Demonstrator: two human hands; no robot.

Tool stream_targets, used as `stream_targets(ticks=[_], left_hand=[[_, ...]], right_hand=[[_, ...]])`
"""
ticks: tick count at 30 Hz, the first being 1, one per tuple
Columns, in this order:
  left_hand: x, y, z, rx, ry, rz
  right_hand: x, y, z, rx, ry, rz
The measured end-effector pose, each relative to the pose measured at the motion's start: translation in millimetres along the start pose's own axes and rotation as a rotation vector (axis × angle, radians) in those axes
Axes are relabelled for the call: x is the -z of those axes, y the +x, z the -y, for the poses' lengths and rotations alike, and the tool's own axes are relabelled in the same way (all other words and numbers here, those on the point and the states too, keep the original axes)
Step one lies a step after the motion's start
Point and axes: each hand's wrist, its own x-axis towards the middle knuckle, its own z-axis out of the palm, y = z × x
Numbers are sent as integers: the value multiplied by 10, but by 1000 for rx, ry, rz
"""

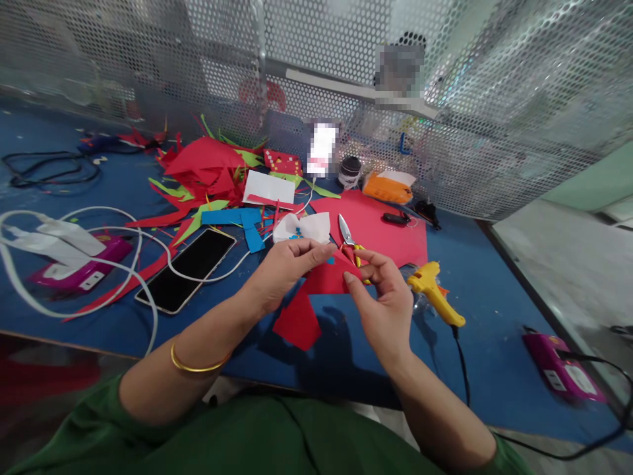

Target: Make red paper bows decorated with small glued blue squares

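Note:
Between my two hands is a piece of red paper [326, 280], held a little above the blue table. My left hand [289, 267] pinches its upper left part, and my right hand [383, 287] grips its right edge between thumb and fingers. A smaller red paper piece [299, 322] shows just below, toward me; whether it is joined to the held paper I cannot tell. Scissors [347, 234] lie behind my hands, their handles partly hidden. A crumpled white paper [309, 227] with blue bits sits behind my left hand. A yellow glue gun [436, 293] lies right of my right hand.
Red and green paper scraps [208, 171] pile at the back left. A dark phone [188, 270], white cables and a purple power strip [84, 264] lie left. A large red sheet [390, 227] lies behind. Another purple strip [564, 366] is right. Perforated metal mesh [198, 59] borders the back.

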Motion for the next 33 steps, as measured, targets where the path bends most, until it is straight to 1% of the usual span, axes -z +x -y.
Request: stream_targets(ticks=[2, 3, 7, 9, 11, 15, 17, 19, 23, 27, 31, 33], left_hand=[[9, 11, -1, -24, -33, -40], [13, 16, -1, -54, -55, -79], [25, 34, -3, -254, -83, -277], [32, 38, -1, -321, -77, -320], [37, 40, 6, -350, -77, -305], [31, 32, 33, -391, -99, -197], [21, 23, 45, -405, -90, -171], [14, 14, 48, -425, -79, -208], [24, 7, 26, -512, 12, -326], [53, 26, 4, -564, 53, -357], [54, 19, -3, -521, 84, -416], [43, -9, -18, -495, 97, -410]], right_hand=[[8, 10, 3, 1, 17, -22], [11, 15, 3, -2, 26, -28], [12, 34, -3, -11, 49, -38], [9, 39, -2, -5, 60, -41], [7, 40, 5, 0, 67, -41], [7, 41, 22, 6, 73, -50], [10, 42, 22, 7, 79, -49], [13, 43, 16, 19, 79, -47], [15, 39, 0, 56, 75, -51], [8, 37, 1, 68, 66, -65], [0, 38, 6, 64, 61, -65], [2, 39, 5, 69, 51, -63]])
